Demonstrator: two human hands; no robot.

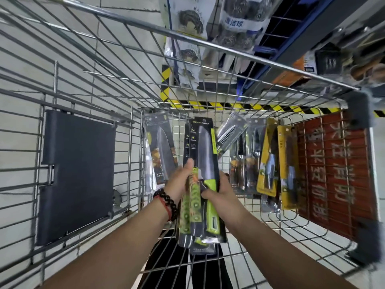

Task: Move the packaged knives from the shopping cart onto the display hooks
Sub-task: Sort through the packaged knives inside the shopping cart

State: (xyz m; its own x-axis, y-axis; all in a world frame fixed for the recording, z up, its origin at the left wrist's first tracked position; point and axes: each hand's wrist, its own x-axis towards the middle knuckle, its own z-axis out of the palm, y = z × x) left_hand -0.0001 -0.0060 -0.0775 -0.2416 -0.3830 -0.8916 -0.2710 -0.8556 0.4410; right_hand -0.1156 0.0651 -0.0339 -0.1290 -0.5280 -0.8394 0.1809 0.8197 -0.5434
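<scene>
Both of my hands hold a small stack of packaged knives (205, 155) with green handles and black cards, lifted inside the wire shopping cart (129, 49). My left hand (181, 180) grips the stack's left edge, thumb on the front. My right hand (218, 190) grips the front pack at its green handle. More packaged knives lie on the cart floor: one with a dark card (160, 151) to the left, several in clear and yellow packs (268, 159) to the right.
A dark plastic flap (77, 174) hangs on the cart's left side. A red sign with white characters (335, 170) fills the cart's right end. Beyond the cart rim hang packs of scouring balls (239, 24) on a store display, above yellow-black floor tape (229, 105).
</scene>
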